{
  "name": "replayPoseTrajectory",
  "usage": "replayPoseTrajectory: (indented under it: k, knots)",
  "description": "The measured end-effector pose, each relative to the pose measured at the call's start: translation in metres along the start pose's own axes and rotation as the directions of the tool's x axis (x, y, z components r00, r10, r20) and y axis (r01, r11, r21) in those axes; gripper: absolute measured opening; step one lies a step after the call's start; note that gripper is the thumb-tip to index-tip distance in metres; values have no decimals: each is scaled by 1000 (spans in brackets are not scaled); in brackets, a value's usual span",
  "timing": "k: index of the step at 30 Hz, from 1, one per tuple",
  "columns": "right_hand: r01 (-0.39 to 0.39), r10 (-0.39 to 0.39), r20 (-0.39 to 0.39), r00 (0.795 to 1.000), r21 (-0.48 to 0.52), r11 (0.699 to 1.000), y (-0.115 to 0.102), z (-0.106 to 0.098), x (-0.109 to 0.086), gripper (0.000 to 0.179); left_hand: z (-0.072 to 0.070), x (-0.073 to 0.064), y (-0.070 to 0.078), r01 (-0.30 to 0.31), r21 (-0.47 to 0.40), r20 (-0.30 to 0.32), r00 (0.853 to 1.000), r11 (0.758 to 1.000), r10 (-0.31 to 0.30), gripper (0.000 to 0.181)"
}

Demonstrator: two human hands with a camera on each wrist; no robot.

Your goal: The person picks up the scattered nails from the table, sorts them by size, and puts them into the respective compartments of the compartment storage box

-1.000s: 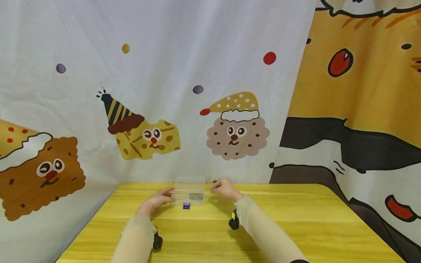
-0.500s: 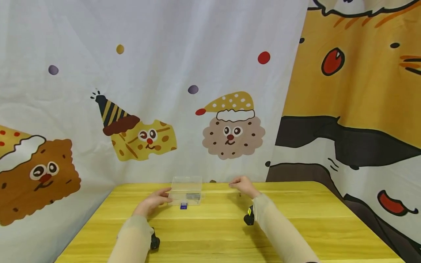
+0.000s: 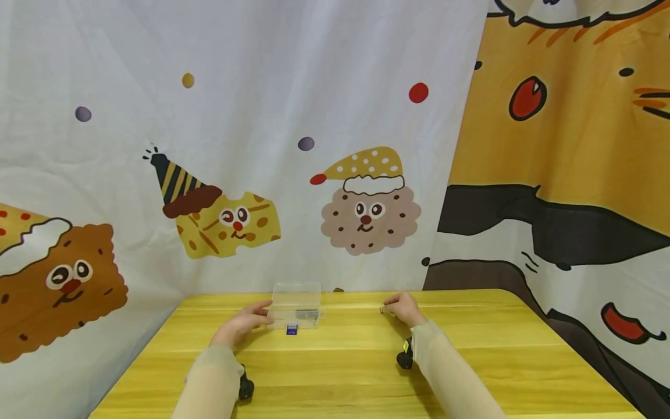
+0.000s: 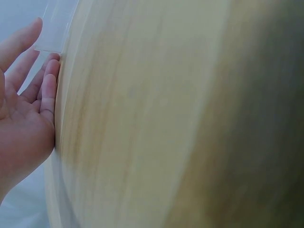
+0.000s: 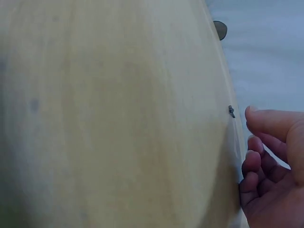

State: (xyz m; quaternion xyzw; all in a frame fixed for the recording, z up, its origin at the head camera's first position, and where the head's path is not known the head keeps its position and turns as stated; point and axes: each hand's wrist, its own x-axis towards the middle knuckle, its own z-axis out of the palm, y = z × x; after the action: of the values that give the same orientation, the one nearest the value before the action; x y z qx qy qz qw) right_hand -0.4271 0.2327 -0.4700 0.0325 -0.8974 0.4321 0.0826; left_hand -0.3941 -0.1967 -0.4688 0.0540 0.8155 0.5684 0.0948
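A clear plastic box stands near the table's far edge, its see-through upper part, apparently a raised lid, leaning upright behind. My left hand is at its left side. In the left wrist view, fairly straight fingers and thumb are by the box's end wall. To the right, my right hand is low over the table, fingers bent. Just off its thumb and fingertips lies a small dark metal piece, too small to identify. I see a slight gap between them and nothing in the hand.
A small blue card-like piece lies at the box's front. Through the clear wall a grey flat thing shows. The yellow wooden table ends at a white printed curtain.
My right hand has moved away from the box to the right, then down toward the small metal piece. The left hand has stayed at the box's side. The view has turned slightly right.
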Motion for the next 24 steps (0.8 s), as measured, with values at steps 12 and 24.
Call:
replayPoseTrajectory:
  k: [12, 24]
  knots:
    - [-7, 6, -33, 999, -47, 999, 3, 1, -2, 21, 1, -3, 3, 0, 16, 9, 1000, 1000, 0, 66]
    - [-27, 24, -51, 998, -65, 998, 8, 5, 2, 17, 2, -4, 3, -2, 0, -2, 1000, 1000, 2, 66]
